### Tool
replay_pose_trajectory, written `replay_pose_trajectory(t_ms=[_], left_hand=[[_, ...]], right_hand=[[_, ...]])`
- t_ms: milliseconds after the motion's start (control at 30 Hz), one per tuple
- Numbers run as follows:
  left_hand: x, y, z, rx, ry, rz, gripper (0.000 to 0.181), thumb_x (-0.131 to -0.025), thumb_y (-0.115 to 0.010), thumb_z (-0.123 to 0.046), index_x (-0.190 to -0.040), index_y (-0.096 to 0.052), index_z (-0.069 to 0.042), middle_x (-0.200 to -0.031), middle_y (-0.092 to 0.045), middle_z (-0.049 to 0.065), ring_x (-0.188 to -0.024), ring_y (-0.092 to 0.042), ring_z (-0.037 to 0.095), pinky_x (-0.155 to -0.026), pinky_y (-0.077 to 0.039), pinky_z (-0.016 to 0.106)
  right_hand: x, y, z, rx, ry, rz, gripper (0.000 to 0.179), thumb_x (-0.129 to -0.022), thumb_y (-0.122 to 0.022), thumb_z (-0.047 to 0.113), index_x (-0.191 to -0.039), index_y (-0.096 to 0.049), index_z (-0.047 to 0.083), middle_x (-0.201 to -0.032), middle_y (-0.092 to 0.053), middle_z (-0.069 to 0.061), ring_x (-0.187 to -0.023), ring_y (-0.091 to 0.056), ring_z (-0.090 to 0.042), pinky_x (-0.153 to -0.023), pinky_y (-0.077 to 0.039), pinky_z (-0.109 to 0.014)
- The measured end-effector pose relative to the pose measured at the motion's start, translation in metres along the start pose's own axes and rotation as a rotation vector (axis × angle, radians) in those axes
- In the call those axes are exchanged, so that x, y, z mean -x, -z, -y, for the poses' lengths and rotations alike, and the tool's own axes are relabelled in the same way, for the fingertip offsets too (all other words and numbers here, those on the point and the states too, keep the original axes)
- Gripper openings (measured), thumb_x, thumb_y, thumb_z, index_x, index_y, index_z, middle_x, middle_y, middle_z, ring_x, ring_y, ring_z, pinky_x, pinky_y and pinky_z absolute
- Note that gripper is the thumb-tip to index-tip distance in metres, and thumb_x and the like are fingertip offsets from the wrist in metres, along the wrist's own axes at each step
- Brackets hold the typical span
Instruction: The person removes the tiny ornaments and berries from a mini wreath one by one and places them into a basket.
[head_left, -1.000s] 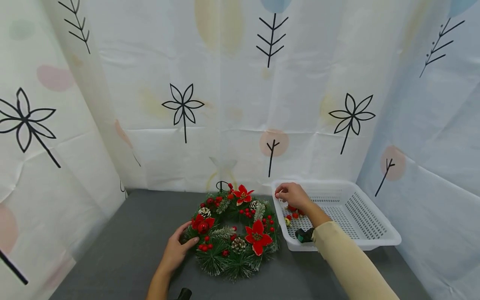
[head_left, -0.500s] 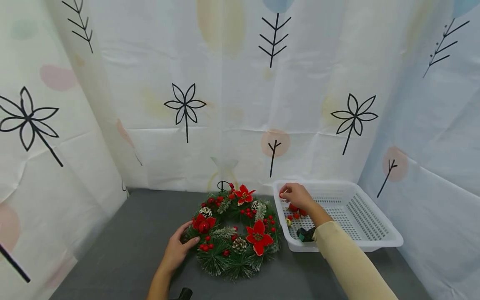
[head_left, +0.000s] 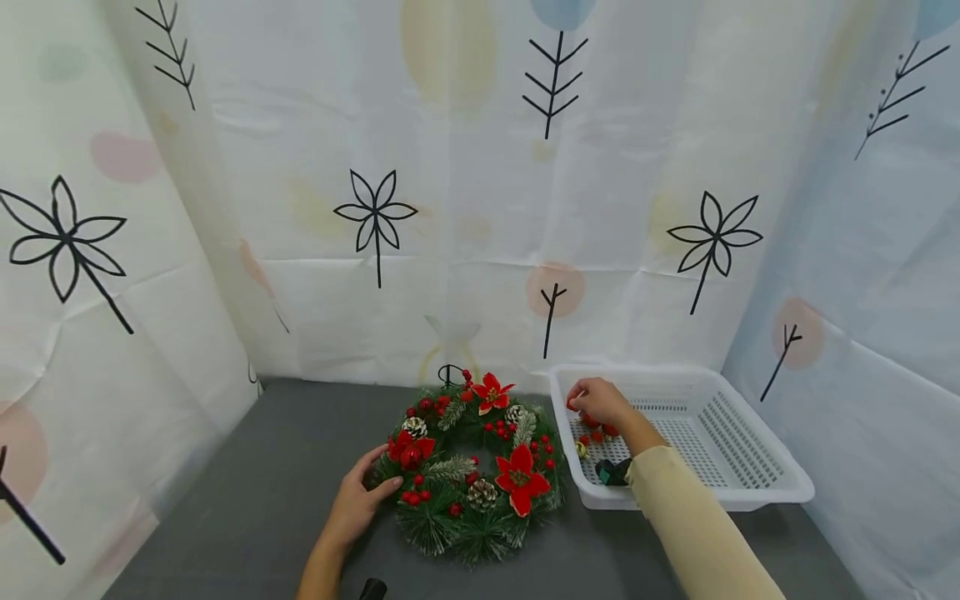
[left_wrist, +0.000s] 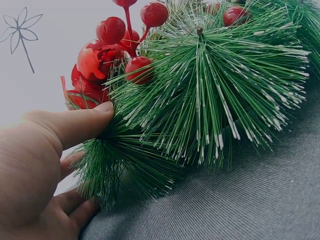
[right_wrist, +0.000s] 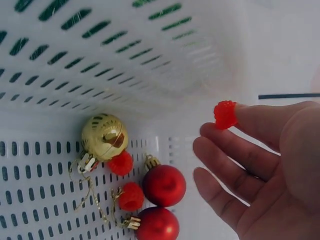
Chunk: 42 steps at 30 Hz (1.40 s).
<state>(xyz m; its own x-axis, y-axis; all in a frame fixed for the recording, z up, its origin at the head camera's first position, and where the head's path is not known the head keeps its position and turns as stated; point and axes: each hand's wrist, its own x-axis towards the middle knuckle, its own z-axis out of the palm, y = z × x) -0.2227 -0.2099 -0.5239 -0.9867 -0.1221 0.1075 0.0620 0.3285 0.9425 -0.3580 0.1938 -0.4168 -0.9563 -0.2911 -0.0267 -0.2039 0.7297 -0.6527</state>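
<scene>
A green wreath (head_left: 480,527) with red poinsettias, berries and pine cones lies on the dark grey tabletop. My left hand (head_left: 356,504) holds its left edge, the thumb (left_wrist: 85,122) on the needles beside a red flower (left_wrist: 97,62) and the other fingers lower down at the rim. In the right wrist view, my right hand (right_wrist: 260,160) pinches a red raspberry (right_wrist: 225,114) between thumb and index finger over the white plastic basket (right_wrist: 35,125). Below lie a gold bauble (right_wrist: 104,136), two red baubles (right_wrist: 164,185) and two more raspberries (right_wrist: 131,196).
The basket (head_left: 772,458) stands right of the wreath, close to the back curtain. A dark green and black item (head_left: 611,472) lies near its front left, partly behind the right forearm. A black object (head_left: 372,589) pokes in at the table's front edge. Printed curtains enclose the table (head_left: 247,500).
My right hand has shifted slightly right and toward me inside the basket, still pinching the raspberry. My left hand stays on the wreath. The head view has moved a little.
</scene>
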Motion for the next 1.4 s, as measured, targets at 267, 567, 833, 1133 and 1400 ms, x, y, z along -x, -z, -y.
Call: replay_pose_trajectory(t_ms=[267,567,833,1133,1400], left_hand=[[0.000,-0.001,-0.001,-0.005,-0.019,-0.011,0.064,-0.087,-0.075,-0.025,-0.142,-0.048,-0.008,-0.147,-0.040,0.023,-0.133,-0.035,0.047,-0.101,-0.031,0.063],[0.001,-0.003,0.000,0.011,-0.051,-0.020,0.062,-0.087,-0.075,-0.022,-0.141,-0.049,-0.007,-0.146,-0.041,0.025,-0.132,-0.036,0.048,-0.100,-0.032,0.062],[0.001,-0.002,-0.001,0.012,-0.034,-0.009,0.063,-0.087,-0.075,-0.022,-0.142,-0.049,-0.007,-0.146,-0.040,0.024,-0.133,-0.035,0.047,-0.100,-0.033,0.062],[0.001,-0.001,0.000,-0.002,-0.011,-0.001,0.064,-0.087,-0.075,-0.023,-0.143,-0.048,-0.008,-0.148,-0.038,0.024,-0.134,-0.034,0.047,-0.101,-0.032,0.062],[0.000,-0.001,0.001,0.005,-0.005,-0.002,0.065,-0.087,-0.075,-0.023,-0.143,-0.048,-0.009,-0.148,-0.038,0.023,-0.134,-0.034,0.046,-0.101,-0.031,0.062]], right_hand=[[-0.005,0.001,-0.010,0.024,-0.030,0.042,0.012,-0.096,-0.057,0.003,-0.101,-0.064,-0.004,-0.089,-0.064,-0.014,-0.076,-0.058,-0.035,-0.062,-0.048,-0.035],[-0.003,-0.001,-0.022,0.059,-0.060,0.089,0.008,-0.095,-0.059,0.002,-0.094,-0.065,-0.003,-0.079,-0.062,-0.013,-0.067,-0.056,-0.026,-0.058,-0.046,-0.034],[-0.007,-0.007,-0.033,0.025,-0.125,0.104,0.008,-0.092,-0.063,0.003,-0.085,-0.067,0.002,-0.076,-0.062,-0.007,-0.062,-0.056,-0.022,-0.058,-0.048,-0.037],[-0.009,-0.010,-0.034,0.112,-0.127,0.116,0.006,-0.090,-0.065,0.002,-0.084,-0.067,0.003,-0.073,-0.061,-0.006,-0.063,-0.056,-0.021,-0.058,-0.049,-0.035],[-0.007,-0.010,-0.033,0.137,-0.094,0.116,0.007,-0.091,-0.064,0.002,-0.084,-0.067,0.002,-0.073,-0.061,-0.005,-0.063,-0.057,-0.022,-0.059,-0.050,-0.038]])
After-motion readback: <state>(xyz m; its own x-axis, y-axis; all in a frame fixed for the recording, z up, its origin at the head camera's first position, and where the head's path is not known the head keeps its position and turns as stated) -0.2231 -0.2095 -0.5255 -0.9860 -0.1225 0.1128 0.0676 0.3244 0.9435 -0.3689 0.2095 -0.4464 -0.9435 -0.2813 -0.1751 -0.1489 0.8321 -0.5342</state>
